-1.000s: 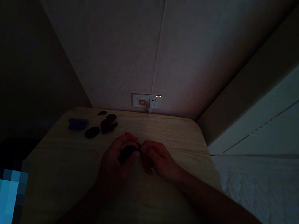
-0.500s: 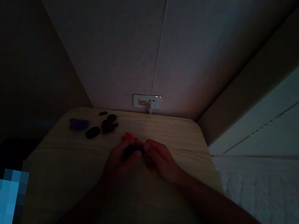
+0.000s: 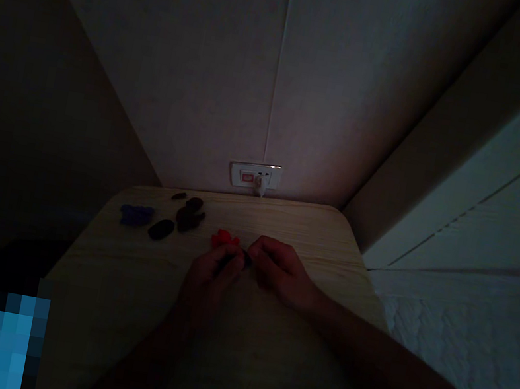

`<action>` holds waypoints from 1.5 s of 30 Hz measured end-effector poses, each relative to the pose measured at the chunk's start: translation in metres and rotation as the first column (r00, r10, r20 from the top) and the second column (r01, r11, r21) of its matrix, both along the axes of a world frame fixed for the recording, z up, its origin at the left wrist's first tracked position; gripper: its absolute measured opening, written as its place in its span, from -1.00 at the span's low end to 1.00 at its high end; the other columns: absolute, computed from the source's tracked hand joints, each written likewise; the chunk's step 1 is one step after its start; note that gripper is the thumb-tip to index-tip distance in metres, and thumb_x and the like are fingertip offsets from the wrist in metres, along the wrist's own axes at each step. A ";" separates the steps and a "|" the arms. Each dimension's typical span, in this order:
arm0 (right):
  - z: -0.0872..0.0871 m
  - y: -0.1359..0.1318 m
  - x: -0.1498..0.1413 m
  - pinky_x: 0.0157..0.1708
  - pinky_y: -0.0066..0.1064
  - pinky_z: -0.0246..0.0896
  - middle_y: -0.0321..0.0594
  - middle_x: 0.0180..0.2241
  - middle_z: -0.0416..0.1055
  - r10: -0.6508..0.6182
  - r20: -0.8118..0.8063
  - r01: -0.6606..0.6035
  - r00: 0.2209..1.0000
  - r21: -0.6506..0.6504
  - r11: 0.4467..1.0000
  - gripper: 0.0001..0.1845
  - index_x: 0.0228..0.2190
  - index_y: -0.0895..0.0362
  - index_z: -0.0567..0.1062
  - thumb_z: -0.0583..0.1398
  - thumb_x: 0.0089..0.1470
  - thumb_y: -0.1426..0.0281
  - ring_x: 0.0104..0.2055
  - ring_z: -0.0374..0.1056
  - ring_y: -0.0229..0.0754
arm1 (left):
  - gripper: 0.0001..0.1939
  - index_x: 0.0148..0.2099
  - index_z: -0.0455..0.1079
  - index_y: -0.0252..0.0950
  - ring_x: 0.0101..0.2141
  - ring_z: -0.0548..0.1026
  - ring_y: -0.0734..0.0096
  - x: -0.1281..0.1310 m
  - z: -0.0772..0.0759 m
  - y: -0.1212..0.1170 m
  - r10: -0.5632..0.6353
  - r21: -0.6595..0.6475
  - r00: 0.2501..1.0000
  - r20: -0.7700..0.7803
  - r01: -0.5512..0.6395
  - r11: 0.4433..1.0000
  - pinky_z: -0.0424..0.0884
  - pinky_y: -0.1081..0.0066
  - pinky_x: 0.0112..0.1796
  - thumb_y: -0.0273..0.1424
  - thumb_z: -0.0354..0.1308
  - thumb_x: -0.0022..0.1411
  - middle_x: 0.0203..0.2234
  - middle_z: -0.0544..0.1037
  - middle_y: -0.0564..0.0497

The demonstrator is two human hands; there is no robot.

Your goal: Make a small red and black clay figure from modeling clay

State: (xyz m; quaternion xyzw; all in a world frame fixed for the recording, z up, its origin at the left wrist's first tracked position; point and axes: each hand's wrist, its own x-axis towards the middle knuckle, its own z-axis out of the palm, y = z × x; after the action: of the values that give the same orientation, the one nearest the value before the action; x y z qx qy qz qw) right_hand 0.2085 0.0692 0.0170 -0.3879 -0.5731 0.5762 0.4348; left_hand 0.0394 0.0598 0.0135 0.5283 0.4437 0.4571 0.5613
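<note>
My left hand (image 3: 212, 273) is closed round a small black piece (image 3: 245, 258), its thumb and fingers pinching it above the tabletop. Against the right end of that piece, my right hand (image 3: 279, 270) has its thumb and forefinger pressed together. Poor light and the fingers hide the piece's kind and most of its shape. Just beyond my left fingertips a bright red, uneven object (image 3: 224, 238) rests on the wood.
Left on the wooden tabletop (image 3: 285, 222) lie a purple-blue lump (image 3: 136, 215), a black oval piece (image 3: 161, 229), a dark brown lump (image 3: 189, 219) and two smaller dark pieces. A wall socket (image 3: 254, 176) with a white plug sits behind the back edge.
My left hand has shifted slightly right and turned, covering more of the black piece. More of the red object shows now. My right fingers stay by the piece's end.
</note>
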 end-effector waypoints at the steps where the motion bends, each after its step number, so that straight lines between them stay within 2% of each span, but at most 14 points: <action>1: -0.002 0.000 -0.002 -0.68 -0.51 -0.04 -0.47 -0.67 0.18 0.014 -0.064 -0.017 0.998 -0.047 0.999 -0.50 -0.43 0.11 0.37 0.20 0.22 -0.07 -0.66 0.07 -0.36 | -0.68 -0.30 0.46 -0.29 -0.48 0.25 0.46 0.000 -0.001 0.000 -0.016 -0.012 1.000 0.025 0.016 1.000 0.16 0.44 -0.46 -0.11 0.27 0.24 -0.50 0.36 0.09; 5: -0.006 -0.003 -0.008 -0.72 -0.54 0.02 -0.52 -0.70 0.17 0.053 -0.247 -0.089 0.968 -0.140 0.986 -0.51 -0.44 0.11 0.35 0.24 0.19 -0.05 -0.72 0.01 -0.40 | -0.67 -0.32 0.44 -0.29 -0.47 0.24 0.47 -0.002 -0.006 -0.002 -0.053 -0.026 0.994 0.097 0.056 0.998 0.17 0.45 -0.44 -0.11 0.29 0.25 -0.51 0.32 0.10; 8: -0.002 -0.004 -0.009 -0.73 -0.56 0.01 -0.53 -0.70 0.14 0.076 -0.334 -0.139 0.939 -0.169 0.976 -0.52 -0.44 0.11 0.35 0.27 0.18 -0.02 -0.71 -0.03 -0.42 | -0.67 -0.31 0.46 -0.30 -0.47 0.25 0.49 0.000 -0.006 -0.002 -0.042 -0.062 0.977 0.210 0.056 0.996 0.19 0.46 -0.44 -0.11 0.34 0.20 -0.48 0.33 0.10; 11: 0.002 -0.005 -0.009 -0.73 -0.56 0.05 -0.53 -0.71 0.13 0.085 -0.350 -0.154 0.933 -0.176 0.972 -0.51 -0.47 0.12 0.36 0.28 0.18 -0.02 -0.71 -0.03 -0.43 | -0.62 -0.32 0.47 -0.32 -0.49 0.24 0.52 0.005 0.000 -0.003 0.014 -0.146 0.938 0.345 0.039 0.988 0.19 0.47 -0.46 -0.10 0.42 0.10 -0.50 0.33 0.10; 14: 0.004 -0.005 -0.008 -0.73 -0.55 0.07 -0.52 -0.70 0.12 0.094 -0.355 -0.164 0.930 -0.173 0.971 -0.50 -0.47 0.14 0.38 0.28 0.17 -0.04 -0.71 -0.02 -0.42 | -0.62 -0.30 0.50 -0.34 -0.49 0.25 0.53 0.007 0.007 -0.003 0.067 -0.201 0.910 0.409 0.018 0.979 0.24 0.47 -0.44 -0.13 0.45 0.05 -0.49 0.37 0.08; 19: 0.005 -0.004 -0.006 -0.70 -0.55 0.10 -0.50 -0.65 0.16 0.083 -0.381 -0.172 0.921 -0.206 0.963 -0.55 -0.43 0.14 0.39 0.34 0.12 0.04 -0.65 0.04 -0.40 | -0.67 -0.29 0.50 -0.33 -0.51 0.22 0.55 0.005 0.010 -0.002 0.060 -0.161 0.907 0.418 0.009 0.987 0.22 0.48 -0.46 -0.17 0.43 0.09 -0.47 0.35 0.09; 22: 0.005 -0.003 -0.005 -0.69 -0.54 0.08 -0.49 -0.64 0.18 0.074 -0.339 -0.141 0.938 -0.178 0.974 -0.58 -0.42 0.13 0.39 0.35 0.12 0.07 -0.65 0.05 -0.40 | -0.71 -0.30 0.45 -0.31 -0.50 0.24 0.53 0.003 0.004 -0.002 0.025 -0.092 0.930 0.368 0.010 0.996 0.20 0.46 -0.46 -0.18 0.35 0.19 -0.46 0.33 0.09; 25: 0.004 -0.005 -0.004 -0.68 -0.53 0.04 -0.49 -0.64 0.19 0.051 -0.240 -0.080 0.970 -0.116 0.990 -0.58 -0.39 0.12 0.37 0.29 0.17 0.03 -0.66 0.05 -0.39 | -0.75 -0.27 0.42 -0.27 -0.49 0.25 0.50 0.001 -0.002 -0.001 -0.002 0.000 0.967 0.255 0.002 1.000 0.21 0.45 -0.45 -0.19 0.26 0.28 -0.49 0.32 0.11; 29: 0.006 -0.008 -0.002 -0.65 -0.53 -0.07 -0.46 -0.57 0.17 0.043 -0.085 -0.042 0.995 0.003 0.999 -0.63 -0.34 0.12 0.36 0.23 0.25 0.07 -0.61 0.02 -0.39 | -0.80 -0.24 0.42 -0.26 -0.45 0.34 0.45 -0.001 -0.001 -0.001 0.053 0.124 0.998 0.030 -0.056 0.991 0.28 0.43 -0.40 -0.24 0.29 0.25 -0.47 0.41 0.10; 32: 0.007 -0.008 0.000 -0.58 -0.53 -0.05 -0.40 -0.49 0.22 0.042 0.003 -0.042 0.999 0.101 0.994 -0.71 -0.34 0.14 0.36 0.23 0.25 0.18 -0.53 0.04 -0.38 | -0.84 -0.25 0.45 -0.26 -0.36 0.45 0.38 -0.001 0.003 -0.002 0.097 0.186 0.991 -0.090 -0.079 0.979 0.38 0.39 -0.29 -0.28 0.27 0.25 -0.40 0.50 0.05; 37: 0.008 -0.008 0.004 -0.53 -0.53 0.00 -0.38 -0.47 0.26 0.018 0.164 -0.053 0.986 0.215 0.975 -0.87 -0.32 0.16 0.40 0.24 0.19 0.37 -0.50 0.08 -0.36 | -0.89 -0.20 0.50 -0.24 -0.25 0.53 0.31 -0.002 0.004 -0.003 0.150 0.313 0.973 -0.175 -0.089 0.946 0.44 0.36 -0.18 -0.35 0.29 0.22 -0.31 0.59 0.03; 42: 0.011 -0.007 0.008 -0.52 -0.52 0.06 -0.35 -0.49 0.33 -0.007 0.324 -0.094 0.946 0.295 0.951 -0.90 -0.31 0.16 0.43 0.22 0.20 0.38 -0.51 0.15 -0.34 | -0.96 -0.24 0.55 -0.20 -0.22 0.53 0.25 -0.006 0.007 -0.003 0.188 0.433 0.944 -0.271 -0.055 0.900 0.41 0.32 -0.15 -0.38 0.28 0.25 -0.31 0.60 0.00; 45: 0.011 -0.006 0.009 -0.53 -0.50 0.04 -0.37 -0.53 0.31 -0.025 0.388 -0.109 0.921 0.320 0.941 -0.89 -0.33 0.15 0.44 0.22 0.22 0.36 -0.55 0.14 -0.34 | -0.96 -0.26 0.54 -0.19 -0.25 0.50 0.24 -0.006 0.009 -0.004 0.193 0.461 0.933 -0.304 -0.033 0.887 0.37 0.32 -0.16 -0.41 0.25 0.27 -0.33 0.57 -0.01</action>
State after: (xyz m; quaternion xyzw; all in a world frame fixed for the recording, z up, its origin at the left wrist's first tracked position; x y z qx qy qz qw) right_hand 0.2178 0.0633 0.0280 -0.4016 -0.7456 0.3914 0.3601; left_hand 0.0331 0.0559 0.0221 0.6873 0.4470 0.4808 0.3108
